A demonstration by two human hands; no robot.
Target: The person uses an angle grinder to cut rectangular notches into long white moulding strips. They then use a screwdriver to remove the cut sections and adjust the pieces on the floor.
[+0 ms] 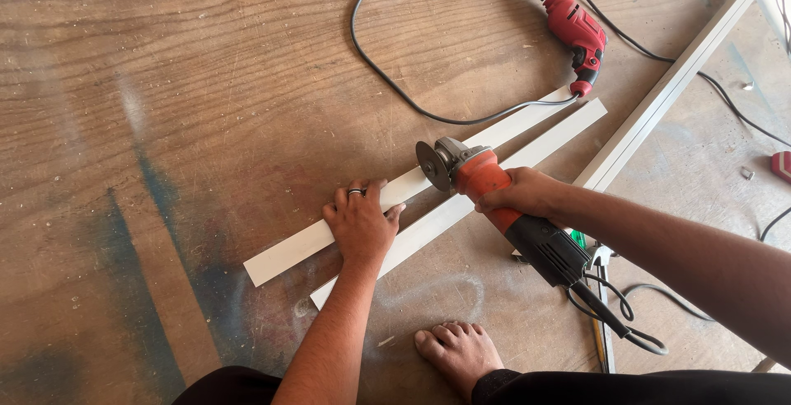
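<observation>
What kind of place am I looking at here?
Probably a workshop or building site floor: a bare plywood floor, an angle grinder in the right hand, a red power drill, and white strips under the left hand.

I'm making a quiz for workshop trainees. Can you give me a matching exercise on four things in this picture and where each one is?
Things:
1. angle grinder
2. red drill
3. left hand
4. bare foot

Places:
A. lying unheld at the top, cord trailing
B. pressed flat on a white strip
C. on the wooden floor, bottom middle
D. gripped in the right hand

Pairs: 1-D, 2-A, 3-B, 4-C
</observation>
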